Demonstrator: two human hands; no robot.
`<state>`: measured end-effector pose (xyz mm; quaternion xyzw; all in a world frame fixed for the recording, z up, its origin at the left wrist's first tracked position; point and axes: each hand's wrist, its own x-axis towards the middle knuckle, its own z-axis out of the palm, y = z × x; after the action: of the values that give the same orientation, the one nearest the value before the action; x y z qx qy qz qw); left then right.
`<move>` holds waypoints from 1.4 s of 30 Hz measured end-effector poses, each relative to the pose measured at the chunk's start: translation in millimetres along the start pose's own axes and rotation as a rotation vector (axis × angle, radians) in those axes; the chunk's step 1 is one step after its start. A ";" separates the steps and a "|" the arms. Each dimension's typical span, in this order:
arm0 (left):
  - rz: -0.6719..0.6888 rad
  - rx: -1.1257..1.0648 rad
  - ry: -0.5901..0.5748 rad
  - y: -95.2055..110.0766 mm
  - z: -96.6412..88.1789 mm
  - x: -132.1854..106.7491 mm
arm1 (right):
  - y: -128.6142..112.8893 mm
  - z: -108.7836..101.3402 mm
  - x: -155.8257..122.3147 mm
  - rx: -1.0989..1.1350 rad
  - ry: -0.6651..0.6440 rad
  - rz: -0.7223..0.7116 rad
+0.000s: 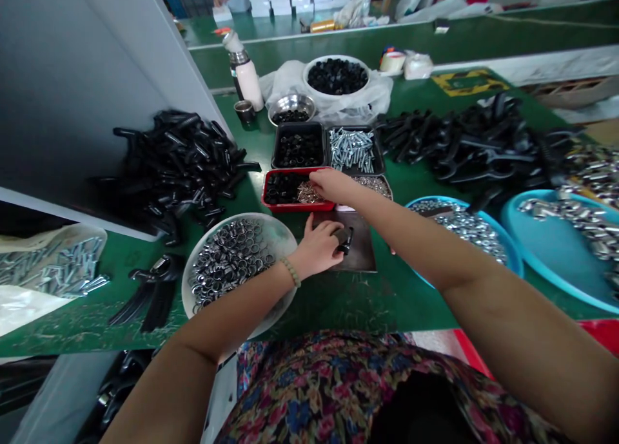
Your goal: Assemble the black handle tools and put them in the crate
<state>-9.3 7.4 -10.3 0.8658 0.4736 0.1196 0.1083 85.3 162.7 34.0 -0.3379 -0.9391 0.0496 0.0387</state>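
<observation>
My left hand (pixel 319 247) is closed around a small black part (pixel 344 239) over a flat metal plate (pixel 360 244); its fingers hide most of the part. My right hand (pixel 333 185) reaches across into a red tray (pixel 297 207). Its fingertips are pinched down among small copper-coloured pieces (pixel 309 193), and what they grip, if anything, is hidden. Small black pieces (pixel 280 187) fill the tray's left side. A white bowl of metal rings (pixel 232 257) stands just left of my left hand.
Behind the red tray sit black trays of black pieces (pixel 298 149) and silver screws (pixel 352 151). Black handles (pixel 178 167) are heaped at left, black clamp-like parts (pixel 464 138) at right. Blue basins (pixel 515 263) hold metal pieces. A thermos (pixel 247 77) stands behind. A grey panel (pixel 111 77) rises at left.
</observation>
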 end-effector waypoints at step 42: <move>-0.156 -0.086 -0.006 3.6 3.5 6.0 | -24.3 17.5 -139.3 0.286 -0.086 0.422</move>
<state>-2.2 10.3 -11.9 0.8213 0.5334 0.1285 0.1560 175.1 54.0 14.1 -0.5152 -0.8319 0.2032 0.0350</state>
